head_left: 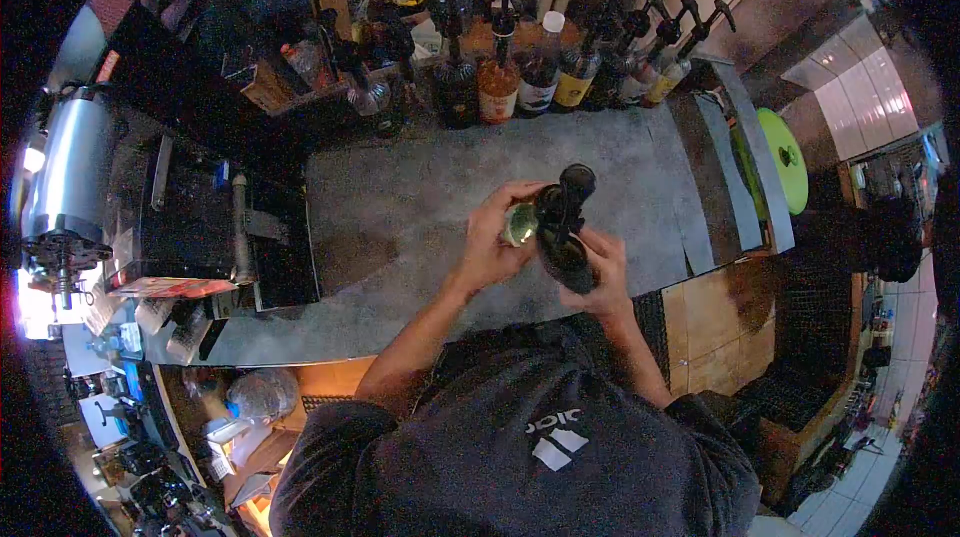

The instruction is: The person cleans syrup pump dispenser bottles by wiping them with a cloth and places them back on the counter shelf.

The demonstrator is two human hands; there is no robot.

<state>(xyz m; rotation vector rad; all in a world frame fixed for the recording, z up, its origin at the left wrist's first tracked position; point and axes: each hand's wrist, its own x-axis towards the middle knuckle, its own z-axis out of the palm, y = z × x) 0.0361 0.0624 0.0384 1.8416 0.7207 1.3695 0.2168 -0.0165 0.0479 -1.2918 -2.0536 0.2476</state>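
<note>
Above the grey counter, my left hand point(490, 237) is wrapped round a small glass vessel point(521, 224) with something pale green in it. My right hand point(602, 272) grips a dark bottle point(563, 255) fitted with a black pump top point(567, 199). The two objects are side by side in front of my chest, close together; whether they touch is unclear. The bottle's contents are too dark to make out.
A row of pump bottles point(498, 87) lines the back of the grey counter point(420, 177). A dark machine point(190, 222) and a metal cylinder point(75, 162) are at the left. A green round lid point(782, 162) stands at the right.
</note>
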